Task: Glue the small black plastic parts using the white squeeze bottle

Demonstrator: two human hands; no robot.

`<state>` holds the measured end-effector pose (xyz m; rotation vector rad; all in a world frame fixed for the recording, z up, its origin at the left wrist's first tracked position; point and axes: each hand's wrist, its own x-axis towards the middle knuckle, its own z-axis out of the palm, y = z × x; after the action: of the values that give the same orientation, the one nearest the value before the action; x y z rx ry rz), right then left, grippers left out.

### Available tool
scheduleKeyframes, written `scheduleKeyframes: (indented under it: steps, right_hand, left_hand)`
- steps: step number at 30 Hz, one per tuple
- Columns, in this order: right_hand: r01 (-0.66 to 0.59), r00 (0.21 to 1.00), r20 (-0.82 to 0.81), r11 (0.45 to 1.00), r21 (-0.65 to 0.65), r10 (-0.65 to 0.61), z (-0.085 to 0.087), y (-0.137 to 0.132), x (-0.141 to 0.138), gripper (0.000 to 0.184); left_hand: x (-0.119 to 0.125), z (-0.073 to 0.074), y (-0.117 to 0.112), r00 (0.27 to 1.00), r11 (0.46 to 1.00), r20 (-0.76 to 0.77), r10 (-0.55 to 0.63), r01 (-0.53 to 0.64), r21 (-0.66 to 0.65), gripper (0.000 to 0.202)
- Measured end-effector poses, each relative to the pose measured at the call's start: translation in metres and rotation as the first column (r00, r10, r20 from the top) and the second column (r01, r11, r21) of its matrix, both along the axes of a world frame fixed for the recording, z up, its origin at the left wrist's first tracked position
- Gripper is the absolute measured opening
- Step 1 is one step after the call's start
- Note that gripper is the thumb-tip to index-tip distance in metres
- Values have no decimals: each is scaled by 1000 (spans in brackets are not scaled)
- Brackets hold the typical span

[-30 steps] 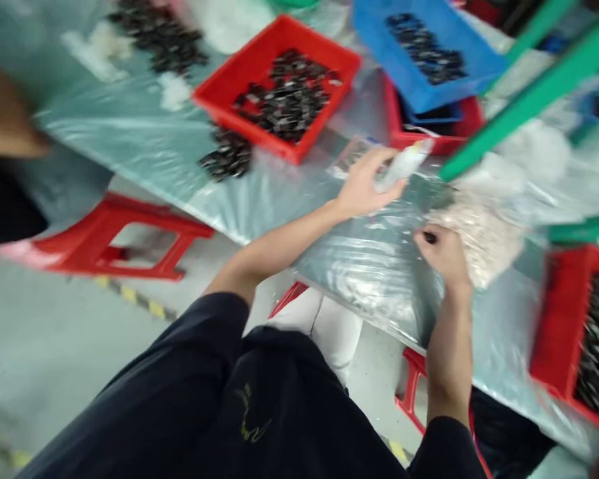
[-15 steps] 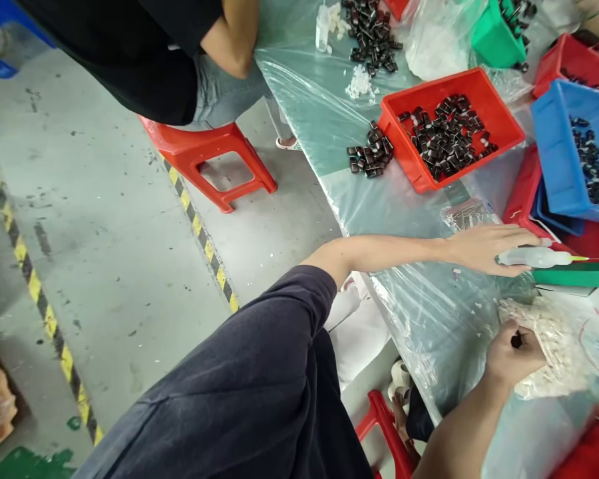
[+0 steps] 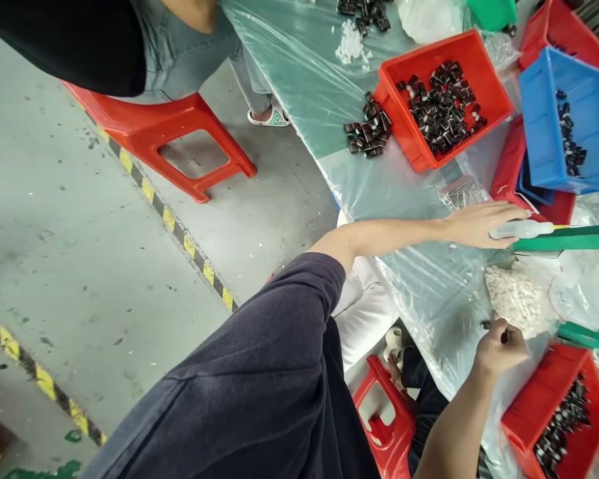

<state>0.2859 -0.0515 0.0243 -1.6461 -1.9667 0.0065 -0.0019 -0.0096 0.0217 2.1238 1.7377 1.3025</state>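
Note:
My left hand (image 3: 484, 225) reaches across the table, closed on a translucent squeeze bottle (image 3: 522, 229) with a thin yellow tip. The bottle lies over a green bar (image 3: 579, 238), its tip pointing right. My right hand (image 3: 499, 347) is curled into a fist around a small dark piece (image 3: 504, 337), only the end of which shows. Just beyond that fist, a loose small black piece (image 3: 486, 324) rests on the plastic sheet. Beside it sits a clear bag of small off-white parts (image 3: 519, 296).
A red bin (image 3: 394, 83) of black pieces stands near a loose pile (image 3: 369, 130). A blue bin (image 3: 544, 126) and another red bin (image 3: 519, 416) hold more. A clear bag of thin pins (image 3: 462, 193) lies nearby. A co-worker sits on a red stool (image 3: 180, 140) at upper left.
The view has shifted, bringing the lower right red bin into fuller sight. Both hands keep their holds. A loose black piece now shows beside my right hand.

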Motion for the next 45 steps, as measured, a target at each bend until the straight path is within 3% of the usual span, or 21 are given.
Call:
scheduleKeyframes:
  steps: [6,10,14,18,21,23,26,29,34,45]
  right_hand:
    - [-85,996,6,996,-43,85,-5,14,-7,18]
    - [-104,995,-2,990,-90,104,-12,33,-10,30]
    - [-256,961,37,932,-257,274,-17,57,-11,40]
    - [-262,951,73,905,-336,302,-19,71,-18,38]
    - [-290,953,-22,893,-343,301,-20,76,-24,51]
    - [-317,945,-186,902,-295,271,-22,80,-27,64]
    - [-345,863,-460,910,-230,210,-27,84,-30,72]
    - [-392,772,-612,887,-243,173,-32,83,-28,63]
    - [-476,663,-725,852,-217,186,-33,79,-23,45]
    - [-583,454,-867,804,-114,206,-24,72,-31,54]
  left_hand:
    - [1,-4,2,986,999,167,-27,20,44,41]
    - [5,-10,2,957,993,277,-85,60,97,38]
    - [8,-27,16,923,985,373,-91,28,171,35]
    - [9,-35,25,915,979,398,-65,-18,202,31]
    - [10,-32,22,914,974,403,-51,-44,224,30]
    - [10,-29,20,911,968,411,-40,-67,241,29]
    - [11,-25,16,919,966,394,-23,-81,246,30]
    - [14,-23,11,941,970,335,-41,-42,238,32]
    - [21,-23,3,949,980,296,-110,55,190,33]
    - [31,-29,3,862,972,459,-215,233,17,43]
